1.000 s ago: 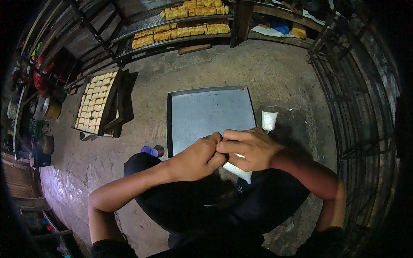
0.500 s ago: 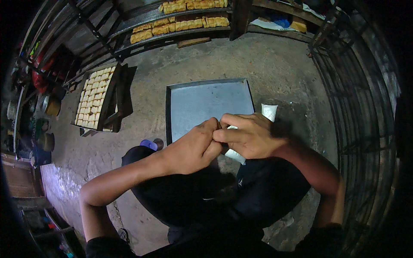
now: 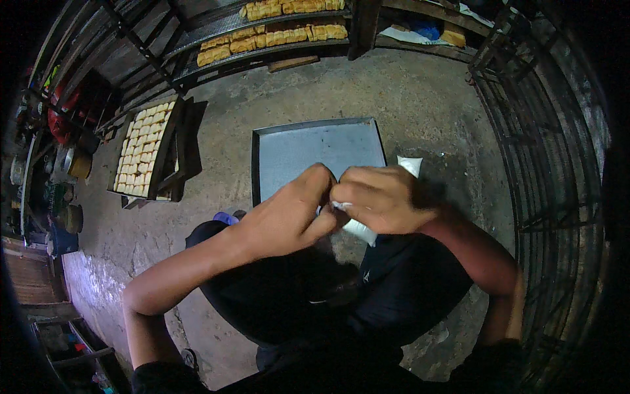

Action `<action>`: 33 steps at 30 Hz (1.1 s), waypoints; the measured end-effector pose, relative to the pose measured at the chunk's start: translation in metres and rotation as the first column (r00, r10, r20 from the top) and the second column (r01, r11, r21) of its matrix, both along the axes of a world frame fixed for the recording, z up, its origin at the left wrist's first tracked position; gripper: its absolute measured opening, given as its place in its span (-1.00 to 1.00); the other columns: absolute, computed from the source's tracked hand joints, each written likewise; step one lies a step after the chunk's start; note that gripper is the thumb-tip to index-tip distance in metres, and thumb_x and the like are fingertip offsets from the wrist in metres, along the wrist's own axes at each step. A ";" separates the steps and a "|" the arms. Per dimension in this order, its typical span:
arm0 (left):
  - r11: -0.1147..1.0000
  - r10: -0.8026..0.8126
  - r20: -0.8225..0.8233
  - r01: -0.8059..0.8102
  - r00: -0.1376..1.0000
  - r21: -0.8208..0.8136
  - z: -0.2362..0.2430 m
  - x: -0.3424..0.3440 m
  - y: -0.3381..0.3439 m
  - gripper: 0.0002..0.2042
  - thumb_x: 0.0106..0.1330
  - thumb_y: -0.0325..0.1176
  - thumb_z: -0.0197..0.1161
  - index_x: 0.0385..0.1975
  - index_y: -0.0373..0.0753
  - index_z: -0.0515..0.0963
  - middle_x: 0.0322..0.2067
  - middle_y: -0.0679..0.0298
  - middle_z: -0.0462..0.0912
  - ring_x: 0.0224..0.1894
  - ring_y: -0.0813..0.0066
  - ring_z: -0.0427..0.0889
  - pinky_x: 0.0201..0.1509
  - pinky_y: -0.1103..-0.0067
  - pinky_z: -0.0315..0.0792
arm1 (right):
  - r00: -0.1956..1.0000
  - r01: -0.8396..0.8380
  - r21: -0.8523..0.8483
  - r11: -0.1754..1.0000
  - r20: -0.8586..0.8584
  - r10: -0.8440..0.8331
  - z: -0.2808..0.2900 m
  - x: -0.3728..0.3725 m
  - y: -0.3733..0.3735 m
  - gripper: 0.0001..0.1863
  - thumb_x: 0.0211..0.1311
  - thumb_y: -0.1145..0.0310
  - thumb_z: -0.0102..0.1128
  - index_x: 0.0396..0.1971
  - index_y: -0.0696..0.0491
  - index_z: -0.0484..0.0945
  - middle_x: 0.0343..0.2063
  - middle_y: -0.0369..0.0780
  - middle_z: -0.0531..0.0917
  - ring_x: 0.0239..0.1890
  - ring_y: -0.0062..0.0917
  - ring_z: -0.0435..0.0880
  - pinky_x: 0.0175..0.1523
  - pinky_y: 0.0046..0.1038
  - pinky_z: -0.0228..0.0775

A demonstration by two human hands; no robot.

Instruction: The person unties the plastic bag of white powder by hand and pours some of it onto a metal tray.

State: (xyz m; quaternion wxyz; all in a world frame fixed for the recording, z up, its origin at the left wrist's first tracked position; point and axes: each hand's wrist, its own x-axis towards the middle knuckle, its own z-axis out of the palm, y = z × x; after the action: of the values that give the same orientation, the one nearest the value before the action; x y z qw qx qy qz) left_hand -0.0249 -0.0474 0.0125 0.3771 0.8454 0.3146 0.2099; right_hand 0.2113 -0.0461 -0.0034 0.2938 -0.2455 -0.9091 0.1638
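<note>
My left hand [image 3: 289, 213] and my right hand [image 3: 380, 200] meet above the near part of an empty metal tray [image 3: 315, 144], fingers closed on the top end of a white filled bag [image 3: 361, 232]. The bag hangs mostly hidden under my right hand; a bit of white plastic shows between my fingertips. A second white bag [image 3: 409, 163] lies on the floor just right of the tray, partly behind my right hand. A purple plastic cup [image 3: 223, 218] sits beside my left knee.
A tray of pale bread pieces [image 3: 141, 148] rests on a stand at left. Racks [image 3: 282, 39] with baked loaves line the back wall. Metal racks [image 3: 545, 197] run along the right; pots [image 3: 77, 163] and clutter fill the left side.
Both hands have risen in the picture and pulled slightly apart at the fingertips, showing more white plastic between them. The tray and floor also appear higher in the view.
</note>
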 end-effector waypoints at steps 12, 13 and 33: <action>0.904 0.168 0.067 -0.181 0.984 0.387 0.013 -0.001 -0.001 -0.80 0.31 -0.51 0.30 -0.13 -0.34 0.48 -0.24 0.10 0.55 -0.14 0.20 0.59 -0.01 0.41 0.46 | 0.977 0.202 0.242 0.949 -0.120 -0.177 0.016 -0.007 0.003 -0.82 0.10 0.48 0.42 -0.33 0.13 0.59 -0.31 -0.21 0.63 -0.27 -0.36 0.71 -0.23 -0.38 0.58; 0.936 0.170 0.119 -0.198 0.978 0.292 0.010 0.000 -0.002 -0.82 0.31 -0.51 0.30 -0.15 -0.34 0.49 -0.26 0.10 0.56 -0.17 0.22 0.60 -0.04 0.42 0.47 | 0.977 0.204 0.272 0.941 -0.112 -0.180 0.015 -0.007 0.003 -0.83 0.08 0.48 0.42 -0.34 0.12 0.59 -0.30 -0.21 0.64 -0.27 -0.36 0.71 -0.23 -0.38 0.58; 0.911 0.291 0.088 -0.304 0.953 0.280 -0.026 0.022 -0.001 -0.75 0.29 -0.55 0.20 -0.12 -0.41 0.33 -0.27 -0.12 0.53 -0.25 -0.16 0.60 -0.14 0.16 0.48 | 0.974 0.214 0.372 0.903 -0.010 -0.226 0.006 -0.008 0.009 -0.79 0.00 0.49 0.38 -0.31 0.13 0.62 -0.26 -0.18 0.65 -0.24 -0.32 0.71 -0.16 -0.33 0.52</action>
State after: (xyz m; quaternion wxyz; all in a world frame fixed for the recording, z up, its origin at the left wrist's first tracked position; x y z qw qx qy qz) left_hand -0.0032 -0.0481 -0.0132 0.2196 0.8288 0.3971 0.3274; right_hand 0.2030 -0.0373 0.0021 0.3362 -0.2894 -0.8949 -0.0489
